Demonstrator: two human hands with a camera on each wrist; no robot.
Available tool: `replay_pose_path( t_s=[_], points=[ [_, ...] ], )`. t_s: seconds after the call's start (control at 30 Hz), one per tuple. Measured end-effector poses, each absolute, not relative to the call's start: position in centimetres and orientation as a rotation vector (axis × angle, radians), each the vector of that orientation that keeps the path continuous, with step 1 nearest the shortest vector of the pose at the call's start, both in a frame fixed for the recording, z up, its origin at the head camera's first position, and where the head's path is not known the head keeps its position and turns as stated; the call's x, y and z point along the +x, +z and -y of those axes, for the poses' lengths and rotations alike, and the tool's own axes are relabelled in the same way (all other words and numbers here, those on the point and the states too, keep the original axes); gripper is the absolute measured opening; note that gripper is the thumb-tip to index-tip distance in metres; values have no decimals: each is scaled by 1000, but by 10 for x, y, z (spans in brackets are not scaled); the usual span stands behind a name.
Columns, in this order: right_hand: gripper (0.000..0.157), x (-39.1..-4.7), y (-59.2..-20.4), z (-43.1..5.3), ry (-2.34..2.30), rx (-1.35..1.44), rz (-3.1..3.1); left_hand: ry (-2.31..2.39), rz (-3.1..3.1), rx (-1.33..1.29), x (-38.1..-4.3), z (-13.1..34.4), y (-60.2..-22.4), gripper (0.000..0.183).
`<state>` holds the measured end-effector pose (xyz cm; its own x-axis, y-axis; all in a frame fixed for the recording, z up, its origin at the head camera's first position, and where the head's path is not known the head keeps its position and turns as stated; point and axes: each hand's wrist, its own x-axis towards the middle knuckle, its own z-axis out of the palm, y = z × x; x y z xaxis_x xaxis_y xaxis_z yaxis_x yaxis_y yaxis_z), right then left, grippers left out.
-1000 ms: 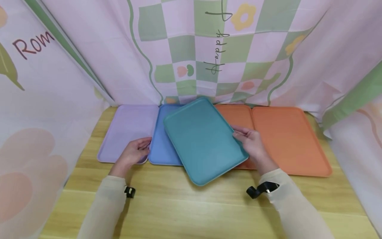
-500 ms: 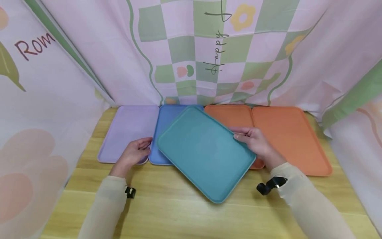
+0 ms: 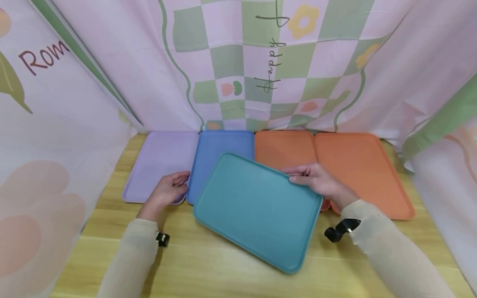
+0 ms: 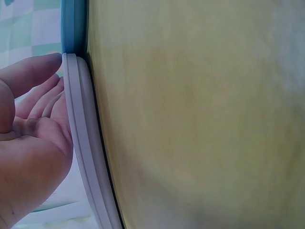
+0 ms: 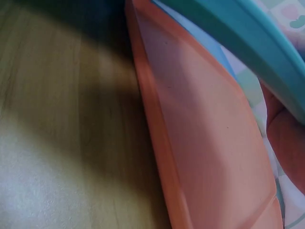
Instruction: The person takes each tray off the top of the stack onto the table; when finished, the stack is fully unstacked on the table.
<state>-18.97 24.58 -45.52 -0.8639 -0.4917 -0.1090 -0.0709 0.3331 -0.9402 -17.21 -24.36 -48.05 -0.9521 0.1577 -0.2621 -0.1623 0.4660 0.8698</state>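
My right hand pinches the long far edge of a teal tray, thumb on top and fingers below. The tray is raised and slanted over the front of the blue tray and the nearer orange tray. My left hand rests at the right edge of a lilac tray, beside the blue tray. In the left wrist view the loosely bent fingers lie above the lilac rim, with the thumb tip by its corner. The right wrist view shows little of the right hand, under the teal rim.
A second orange tray ends the row at the right. The trays lie side by side along the back of a wooden table. Patterned cloth curtains stand behind and at both sides. Black straps circle both wrists.
My right hand has drawn the teal tray towards me and turned it, its near corner swinging to the right. More of the blue tray shows. The left hand has stayed in place.
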Motion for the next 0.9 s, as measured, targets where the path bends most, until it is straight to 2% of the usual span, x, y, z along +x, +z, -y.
replay_pose_path(
  t_s=[0.27,0.9],
  points=[
    [34,-187,-464,-238,-1451,-709,-2187,1467,-2404,-14,-171,243,-481,58],
    [31,-176,-470,-215,-1280,-779,-2099,1478,-2397,-21,-173,243,-482,58]
  ],
)
